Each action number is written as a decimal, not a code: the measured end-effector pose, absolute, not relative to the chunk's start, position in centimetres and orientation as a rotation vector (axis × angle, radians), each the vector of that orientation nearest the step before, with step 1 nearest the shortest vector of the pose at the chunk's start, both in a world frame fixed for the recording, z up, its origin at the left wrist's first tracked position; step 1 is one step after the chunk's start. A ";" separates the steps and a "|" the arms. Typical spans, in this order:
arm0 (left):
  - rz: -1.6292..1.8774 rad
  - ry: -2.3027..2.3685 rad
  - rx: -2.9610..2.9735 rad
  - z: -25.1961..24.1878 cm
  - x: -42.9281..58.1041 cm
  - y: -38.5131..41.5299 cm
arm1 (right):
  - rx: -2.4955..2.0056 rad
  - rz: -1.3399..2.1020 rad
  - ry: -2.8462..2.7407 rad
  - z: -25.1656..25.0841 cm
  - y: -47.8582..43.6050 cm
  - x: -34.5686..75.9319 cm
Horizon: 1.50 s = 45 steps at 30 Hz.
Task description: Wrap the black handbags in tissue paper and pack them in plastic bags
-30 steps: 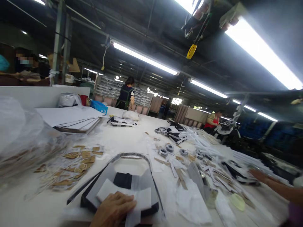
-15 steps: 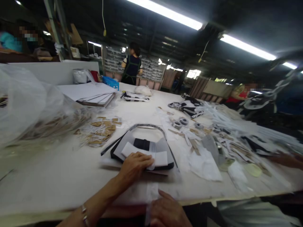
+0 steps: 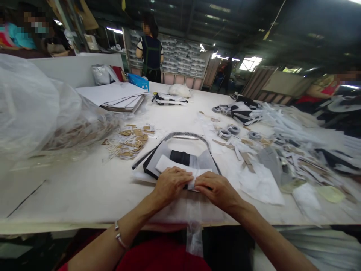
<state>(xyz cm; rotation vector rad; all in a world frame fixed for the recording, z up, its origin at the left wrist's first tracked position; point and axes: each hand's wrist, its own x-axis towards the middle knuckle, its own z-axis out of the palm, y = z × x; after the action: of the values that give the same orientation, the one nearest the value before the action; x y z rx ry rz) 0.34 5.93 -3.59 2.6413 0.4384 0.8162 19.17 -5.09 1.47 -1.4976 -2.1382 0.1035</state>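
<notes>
A black bag (image 3: 150,164) lies on the white table, partly wrapped in pale sheets, its covered handle (image 3: 184,134) arching away from me. Across its front is a folded white sheet (image 3: 166,164). My left hand (image 3: 173,184) presses on this sheet near the bag's front edge, fingers together. Beside it, my right hand (image 3: 216,188) is closed on a translucent strip (image 3: 194,214), its fingers bent at the bag's edge. The strip runs over the bag and hangs past the table edge.
Paper tags (image 3: 132,141) and a large plastic bag (image 3: 25,109) lie left. Tape rolls (image 3: 233,130), white sheets (image 3: 262,180) and strap pieces (image 3: 304,165) are right. White boards (image 3: 113,94) are stacked behind. A person (image 3: 150,49) stands at the far end.
My right hand has come up from below the table edge to the bag, beside my left hand. The strip now reaches the bag's front edge and hangs down. The view has shifted.
</notes>
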 end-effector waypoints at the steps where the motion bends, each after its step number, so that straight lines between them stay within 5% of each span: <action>1: 0.811 0.441 2.591 -3.5 0.2 6.0 | -1.496 0.113 -2.111 1.3 -5.2 19.2; 23: 0.812 0.652 2.523 -2.6 1.7 3.4 | -1.332 -0.205 -2.313 1.0 -11.5 18.2; 32: 0.806 0.661 2.597 -2.5 1.8 3.0 | -1.424 -0.390 -2.350 -6.5 -14.7 15.8; 45: 0.887 0.634 2.500 -2.7 1.3 2.4 | -1.426 -0.099 -2.190 3.0 -5.8 18.2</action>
<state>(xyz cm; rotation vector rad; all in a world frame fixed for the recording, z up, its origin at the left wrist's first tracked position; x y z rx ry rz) 1.29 2.43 -2.70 2.4996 0.6343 0.8874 18.16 -5.79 3.03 -1.4260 -2.1898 -0.0991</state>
